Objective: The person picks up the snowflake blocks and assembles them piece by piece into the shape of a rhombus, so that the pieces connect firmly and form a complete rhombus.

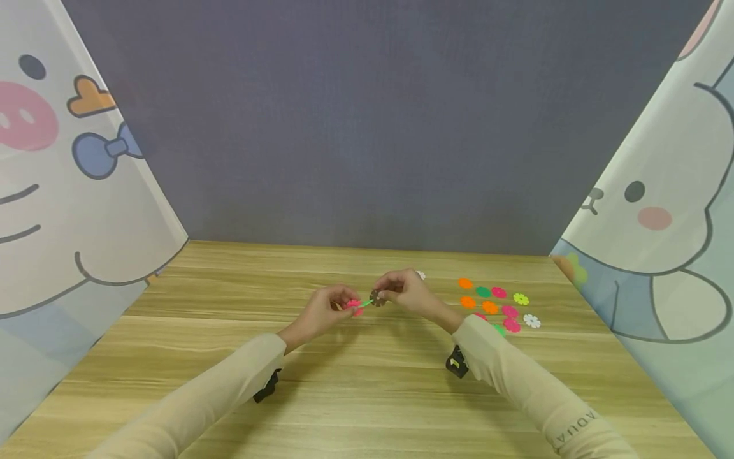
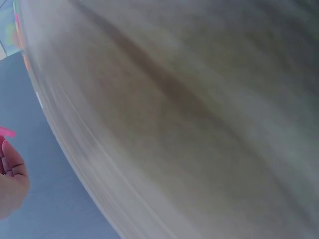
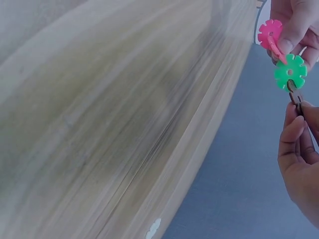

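Note:
Both hands meet over the middle of the table around a small chain of flower-shaped interlocking plastic discs. My left hand [image 1: 321, 312] pinches the pink discs [image 3: 269, 33] between thumb and fingers; one lies face-on, another edge-on in the right wrist view. A green disc [image 3: 294, 72] joins them. Opposite, my right hand [image 1: 413, 294] pinches a dark brown disc [image 1: 376, 298], whose edge touches the green disc's rim at a slot. Whether the brown one is fully seated cannot be told. In the left wrist view only part of the left hand [image 2: 12, 181] and a pink edge show.
Loose discs lie on the wooden table [image 1: 367, 395] at right: orange [image 1: 490, 307], pink [image 1: 510, 312], green [image 1: 483, 291], yellow [image 1: 520, 299] and white [image 1: 532, 320]. Another white disc [image 1: 421, 275] sits behind the right hand. A grey panel [image 1: 367, 127] stands at the back, printed cloths at both sides.

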Tool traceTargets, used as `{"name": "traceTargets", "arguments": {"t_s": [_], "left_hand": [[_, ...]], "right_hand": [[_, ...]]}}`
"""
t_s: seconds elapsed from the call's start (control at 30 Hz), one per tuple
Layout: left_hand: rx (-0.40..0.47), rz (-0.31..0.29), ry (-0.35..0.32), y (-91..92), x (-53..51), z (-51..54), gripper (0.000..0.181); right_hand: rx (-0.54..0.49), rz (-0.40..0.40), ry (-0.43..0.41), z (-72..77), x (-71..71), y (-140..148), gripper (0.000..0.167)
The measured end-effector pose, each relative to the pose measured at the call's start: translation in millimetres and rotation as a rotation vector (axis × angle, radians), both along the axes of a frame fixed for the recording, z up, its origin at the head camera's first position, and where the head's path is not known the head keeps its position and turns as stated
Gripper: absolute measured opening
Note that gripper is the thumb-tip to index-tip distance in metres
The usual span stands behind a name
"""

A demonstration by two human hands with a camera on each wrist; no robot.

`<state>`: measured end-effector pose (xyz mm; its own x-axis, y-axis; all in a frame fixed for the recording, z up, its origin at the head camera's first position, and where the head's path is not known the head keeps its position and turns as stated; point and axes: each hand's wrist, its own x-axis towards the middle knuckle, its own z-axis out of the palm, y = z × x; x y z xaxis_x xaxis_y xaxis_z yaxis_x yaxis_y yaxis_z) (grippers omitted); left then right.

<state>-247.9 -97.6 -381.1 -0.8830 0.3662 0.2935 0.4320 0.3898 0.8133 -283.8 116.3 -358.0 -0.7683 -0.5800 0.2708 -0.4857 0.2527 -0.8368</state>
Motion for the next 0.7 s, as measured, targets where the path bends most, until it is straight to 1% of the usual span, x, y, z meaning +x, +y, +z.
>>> {"name": "traceTargets", "arguments": {"t_s": [0.07,0.1,0.13,0.2,0.3,0.37,0.53,0.63,0.7], "left_hand": [[0.012,-0.001,-0.024,0.1,0.4,0.3,0.015],[0.01,-0.002,-0.025,0.0,0.9,1.0,0.015],[0.001,-0.008,-0.011,0.0,1.1,1.7,0.015],[0.0,-0.01,-0.003,0.0,0.4,0.7,0.015],[-0.006,-0.019,0.005,1.6,8.1,11.8,0.015],[-0.004,-0.008,-0.015,2.3,9.2,13.0,0.016],[-0.003,0.004,-0.013,-1.3,-2.9,-5.5,0.016],[0.009,-0.003,-0.01,-3.5,-6.3,-11.0,0.015],[0.015,-0.01,-0.01,-4.6,-7.1,-12.6,0.014]], "right_hand": [[0.006,-0.004,0.008,0.2,0.5,-1,0.012],[0.011,-0.006,0.013,0.1,0.6,-2,0.012],[0.018,-0.009,0.015,0.2,1.0,-3,0.011],[0.033,-0.021,0.027,0.4,1.8,-4,0.011],[0.048,-0.036,0.049,-0.1,2.9,-6,0.011],[0.049,-0.046,0.053,-0.1,3.6,-7,0.011],[0.041,-0.036,0.04,-0.6,3.2,-8,0.01],[0.053,-0.021,0.051,-1.7,1.1,-8,0.009],[0.055,0.001,0.061,-2.5,-0.6,-7,0.01]]}}
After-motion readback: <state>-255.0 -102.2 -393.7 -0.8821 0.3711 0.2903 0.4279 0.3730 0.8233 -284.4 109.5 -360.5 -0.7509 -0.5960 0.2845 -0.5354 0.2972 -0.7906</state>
